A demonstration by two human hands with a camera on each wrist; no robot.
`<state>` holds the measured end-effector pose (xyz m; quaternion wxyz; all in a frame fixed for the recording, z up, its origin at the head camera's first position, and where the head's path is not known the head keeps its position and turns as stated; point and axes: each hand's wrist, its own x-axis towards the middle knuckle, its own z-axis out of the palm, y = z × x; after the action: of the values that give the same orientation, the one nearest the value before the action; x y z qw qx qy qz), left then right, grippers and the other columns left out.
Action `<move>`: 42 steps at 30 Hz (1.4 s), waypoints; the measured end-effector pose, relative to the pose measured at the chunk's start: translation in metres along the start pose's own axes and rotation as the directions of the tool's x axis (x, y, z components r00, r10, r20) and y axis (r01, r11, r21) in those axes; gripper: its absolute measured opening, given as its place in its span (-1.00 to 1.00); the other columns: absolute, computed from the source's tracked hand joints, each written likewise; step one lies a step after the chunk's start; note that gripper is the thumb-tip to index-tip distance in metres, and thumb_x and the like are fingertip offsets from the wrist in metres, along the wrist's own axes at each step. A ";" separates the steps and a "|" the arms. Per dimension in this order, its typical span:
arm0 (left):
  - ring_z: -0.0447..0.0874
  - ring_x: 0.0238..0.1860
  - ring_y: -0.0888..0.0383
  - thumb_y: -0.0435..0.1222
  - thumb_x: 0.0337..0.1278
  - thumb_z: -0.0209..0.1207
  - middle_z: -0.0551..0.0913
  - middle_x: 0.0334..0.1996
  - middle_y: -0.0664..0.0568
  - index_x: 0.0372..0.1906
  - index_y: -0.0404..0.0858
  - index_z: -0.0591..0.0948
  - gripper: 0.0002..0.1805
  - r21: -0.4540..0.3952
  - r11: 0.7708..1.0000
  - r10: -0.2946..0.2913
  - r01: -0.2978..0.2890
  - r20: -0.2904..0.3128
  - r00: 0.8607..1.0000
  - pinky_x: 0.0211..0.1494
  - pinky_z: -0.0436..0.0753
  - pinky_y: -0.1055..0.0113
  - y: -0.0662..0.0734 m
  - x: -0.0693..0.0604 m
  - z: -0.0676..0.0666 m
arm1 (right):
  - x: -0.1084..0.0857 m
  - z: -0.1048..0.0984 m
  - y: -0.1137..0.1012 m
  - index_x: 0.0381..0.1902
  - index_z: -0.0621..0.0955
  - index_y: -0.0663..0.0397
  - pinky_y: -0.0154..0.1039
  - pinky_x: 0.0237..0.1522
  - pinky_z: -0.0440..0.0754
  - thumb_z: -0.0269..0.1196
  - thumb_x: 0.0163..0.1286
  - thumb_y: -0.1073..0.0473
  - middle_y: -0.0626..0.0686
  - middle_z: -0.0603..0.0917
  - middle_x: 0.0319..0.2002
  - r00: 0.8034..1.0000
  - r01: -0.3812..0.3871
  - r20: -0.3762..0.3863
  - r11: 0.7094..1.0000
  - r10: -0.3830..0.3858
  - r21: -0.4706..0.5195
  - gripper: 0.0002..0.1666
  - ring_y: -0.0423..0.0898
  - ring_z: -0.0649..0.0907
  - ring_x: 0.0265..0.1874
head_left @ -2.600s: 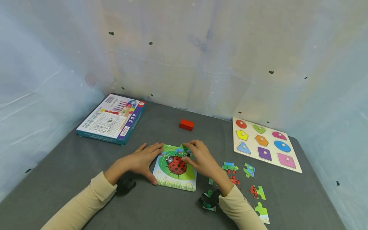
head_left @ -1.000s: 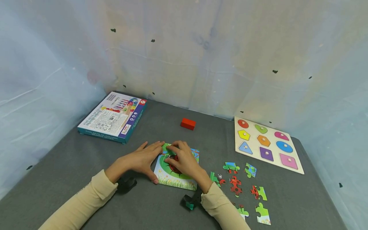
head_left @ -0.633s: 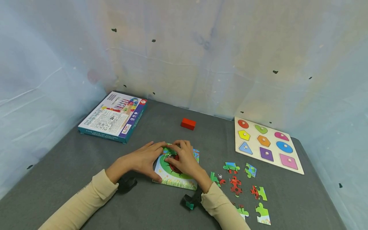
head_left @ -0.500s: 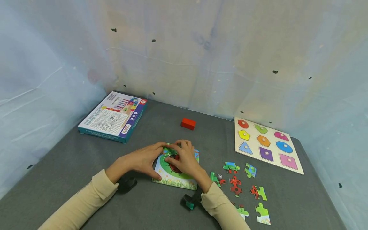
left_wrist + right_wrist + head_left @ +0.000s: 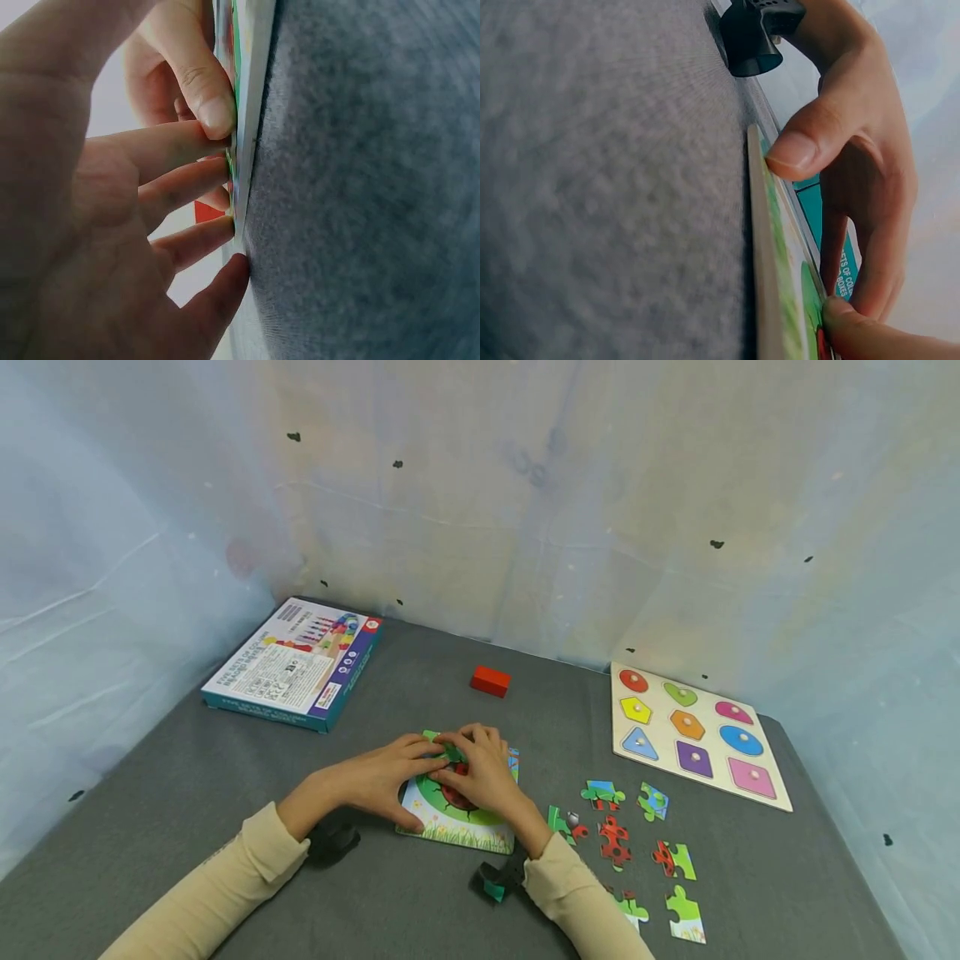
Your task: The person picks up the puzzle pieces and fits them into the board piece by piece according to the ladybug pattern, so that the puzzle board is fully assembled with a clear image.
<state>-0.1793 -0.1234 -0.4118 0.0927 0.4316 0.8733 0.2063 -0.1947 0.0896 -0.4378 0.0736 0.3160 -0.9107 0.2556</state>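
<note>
My left hand (image 5: 371, 781) lies across the left side of a ladybug puzzle board (image 5: 468, 837). Its thumb rests near the lower left corner; its other fingers reach out fairly straight onto the picture. My right hand (image 5: 487, 781) pinches a green puzzle piece (image 5: 452, 752) between thumb and fingers, low over the board's upper left part. In the left wrist view the right thumb (image 5: 214, 112) meets the tip of a left finger. The right wrist view has the left thumb (image 5: 793, 152) pressing on the board's edge. Much of the piece and ladybug is hidden.
Several loose puzzle pieces (image 5: 615, 842) lie right of the board. Behind it is a red block (image 5: 491, 682). A wooden shape board (image 5: 652, 745) with knobbed shapes lies at the back right, and a flat box (image 5: 292, 664) at the back left. A pale curtain surrounds the grey table.
My right hand has moved left with the piece, from the board's upper right to its upper left. My left fingers have slid right onto the picture, beside the right fingertips.
</note>
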 end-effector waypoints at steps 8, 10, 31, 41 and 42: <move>0.04 0.38 -0.09 0.21 -0.12 0.27 0.19 0.36 -0.08 0.35 -0.24 0.31 -0.04 0.060 0.998 -0.006 0.006 0.005 1.000 0.30 0.24 -0.03 0.002 0.002 0.002 | -0.007 -0.025 -0.005 0.33 0.35 -0.03 0.08 0.13 0.30 0.25 0.26 -0.12 0.08 0.38 0.16 0.977 0.032 0.210 0.999 -0.028 -0.013 -0.27 0.10 0.30 0.18; 0.02 0.39 -0.05 0.20 -0.11 0.27 0.18 0.37 -0.08 0.35 -0.25 0.30 -0.05 0.046 0.999 -0.011 0.011 0.004 1.000 0.31 0.23 0.00 0.002 0.003 0.003 | -0.009 -0.032 -0.002 0.37 0.29 0.00 0.05 0.18 0.31 0.24 0.27 -0.11 0.07 0.37 0.21 0.965 0.051 0.256 0.998 -0.059 0.038 -0.22 0.06 0.28 0.23; -0.06 0.40 -0.03 0.09 -0.03 0.28 0.03 0.41 -0.08 0.37 -0.26 0.26 -0.11 -0.130 0.989 -0.067 0.074 0.056 0.996 0.33 0.17 -0.04 0.006 0.004 0.002 | -0.079 -0.120 0.065 0.23 0.45 0.13 -0.28 0.13 0.43 0.39 0.11 0.24 0.05 0.53 0.13 0.990 0.105 -0.110 0.981 -0.088 0.166 -0.31 -0.06 0.51 0.11; -0.11 0.42 -0.04 0.08 -0.01 0.27 0.00 0.44 -0.09 0.38 -0.26 0.24 -0.10 -0.133 0.988 -0.066 0.072 0.053 0.996 0.34 0.15 -0.05 0.005 0.003 0.002 | -0.103 -0.143 0.064 0.10 0.49 0.40 -0.49 0.12 0.37 0.37 0.01 0.49 0.26 0.55 0.05 0.976 0.062 -0.215 0.984 -0.025 0.169 -0.38 -0.01 0.53 0.06; -0.11 0.42 -0.04 0.08 -0.01 0.27 0.00 0.44 -0.08 0.38 -0.27 0.24 -0.10 -0.134 0.988 -0.065 0.072 0.053 0.996 0.34 0.15 -0.04 0.005 0.003 0.001 | -0.104 -0.144 0.063 0.08 0.50 0.43 -0.48 0.11 0.38 0.36 0.01 0.51 0.28 0.55 0.03 0.976 0.062 -0.218 0.983 -0.023 0.173 -0.40 -0.01 0.53 0.05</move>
<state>-0.1772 -0.1184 -0.4110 0.1501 0.3990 0.8689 0.2515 -0.1546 0.2613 -0.3713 0.1487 0.3113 -0.8637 0.3674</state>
